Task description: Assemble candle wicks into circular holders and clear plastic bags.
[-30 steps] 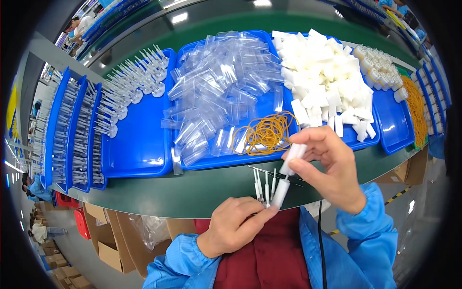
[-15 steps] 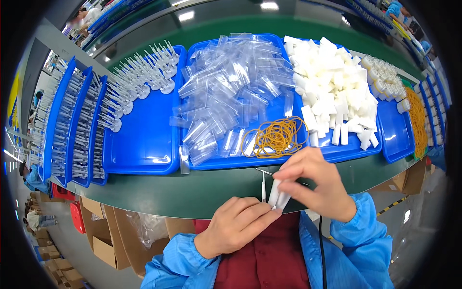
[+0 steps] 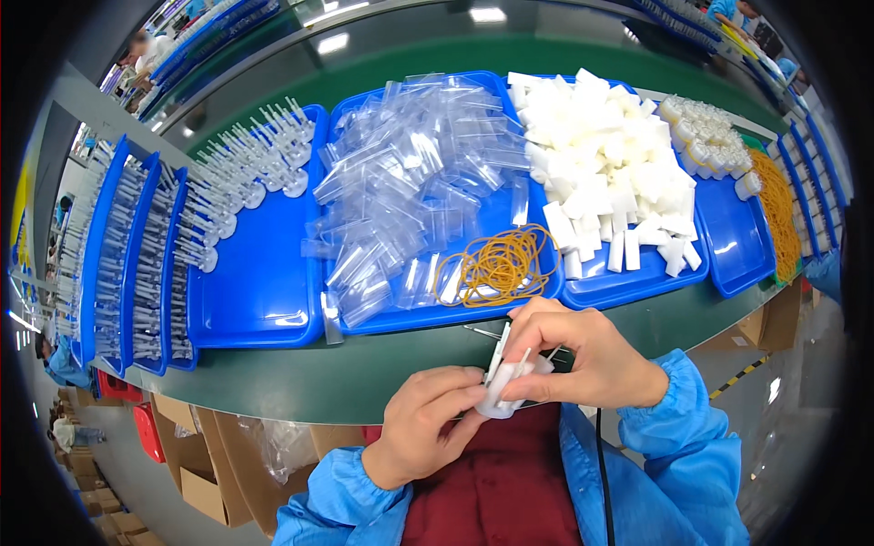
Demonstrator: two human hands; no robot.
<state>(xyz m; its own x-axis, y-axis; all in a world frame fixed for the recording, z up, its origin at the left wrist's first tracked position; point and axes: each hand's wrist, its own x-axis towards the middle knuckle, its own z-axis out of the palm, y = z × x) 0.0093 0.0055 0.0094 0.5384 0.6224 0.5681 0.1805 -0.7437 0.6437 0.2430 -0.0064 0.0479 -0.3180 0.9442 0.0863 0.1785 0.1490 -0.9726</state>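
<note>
Right hand [image 3: 596, 357] had closed toward the pronged whitish plastic holder [image 3: 494, 409], pinching white cylindrical foam [image 3: 544, 365]. Left hand [image 3: 423, 420] pinched its base (seemingly part-sleeved, prongs [image 3: 497, 352] left bare).

Blue trays [image 3: 259, 282] on green bench [image 3: 300, 382]

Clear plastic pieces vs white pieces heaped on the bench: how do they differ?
Clear plastic pieces are see-through; white pieces are opaque.
Clear plastic pieces look thin and flat; white pieces look chunky.
Clear plastic pieces share their tray with tan bands; white pieces don't.
Both: loose heaps in blue trays.
</note>
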